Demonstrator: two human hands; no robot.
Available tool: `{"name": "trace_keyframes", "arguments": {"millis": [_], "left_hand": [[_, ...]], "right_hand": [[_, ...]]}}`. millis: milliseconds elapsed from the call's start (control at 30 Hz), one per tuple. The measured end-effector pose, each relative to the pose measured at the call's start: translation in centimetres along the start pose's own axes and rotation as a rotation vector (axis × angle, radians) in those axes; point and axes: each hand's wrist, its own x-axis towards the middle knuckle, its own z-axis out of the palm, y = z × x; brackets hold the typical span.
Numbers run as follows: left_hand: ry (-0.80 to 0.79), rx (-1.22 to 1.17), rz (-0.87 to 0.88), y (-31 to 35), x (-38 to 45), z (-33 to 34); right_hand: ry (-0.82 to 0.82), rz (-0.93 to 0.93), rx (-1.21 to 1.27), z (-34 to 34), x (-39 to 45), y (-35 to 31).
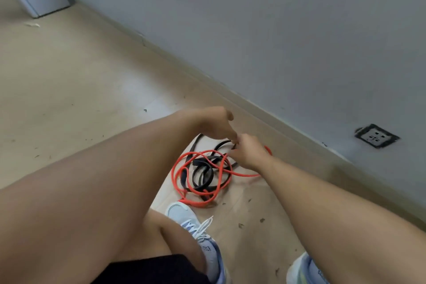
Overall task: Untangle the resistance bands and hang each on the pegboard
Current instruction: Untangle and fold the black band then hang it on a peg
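So the bands are in one knotted heap on the floor (69, 80), just past the toe of the left shoe (184, 214) and not far from the wall (299, 53). There's an orange band (208, 202), thin and long, looped over and through a black band (202, 176) that's flatter and wider. Honestly can't follow which strand goes over which in the middle, it's just a mess there. One bit of orange runs behind the right wrist and pokes out on the far side, so part of it is hidden.

Both hands are down at the far edge of the heap, fingertips nearly meeting. The left hand (213, 123) comes in from the left, wrist bent, fingers pointing down onto a black strand. The right hand (247, 152) is seen from the back, fingers curled under. Whether either hand is actually pinching a band or just touching it, I can't tell, the fingertips are tucked out of sight and a bit blurry.

Further out: a wall socket (377, 136) low on the wall to the right, the right shoe (306, 270) cut off at the bottom edge, little bits of debris scattered on the floor.
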Motion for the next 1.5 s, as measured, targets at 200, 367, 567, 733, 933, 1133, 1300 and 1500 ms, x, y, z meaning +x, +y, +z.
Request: {"name": "trace_keyframes", "arguments": {"millis": [200,367,567,733,933,1133,1300,1500], "left_hand": [[-0.036,-0.055,0.013,-0.7,0.7,-0.5],[-0.096,-0.043,-0.048,-2.2,1.2,-0.5],[-0.1,0.006,-0.064,-3.0,2.0,-0.2],[-0.124,0.041,-0.072,-3.2,2.1,-0.1],[-0.103,0.045,-0.045,-2.2,2.0,-0.1],[-0.077,0.046,-0.03,-1.1,1.8,0.1],[-0.085,0.059,-0.032,-0.8,1.8,0.0],[-0.103,0.08,-0.041,-0.5,1.8,0.2]], "right_hand": [[-0.144,-0.031,0.034,8.5,3.0,0.6],[-0.351,-0.033,-0.115,12.8,3.7,0.9],[-0.406,0.037,-0.24,18.0,1.9,4.5],[-0.288,0.036,-0.243,18.2,1.5,5.4],[-0.092,-0.1,-0.293,14.8,1.8,4.9],[0.196,-0.003,-0.152,9.0,3.3,6.1],[0.374,0.047,0.078,1.8,4.8,6.1],[0.385,0.126,0.51,-7.9,7.2,5.4]]}}
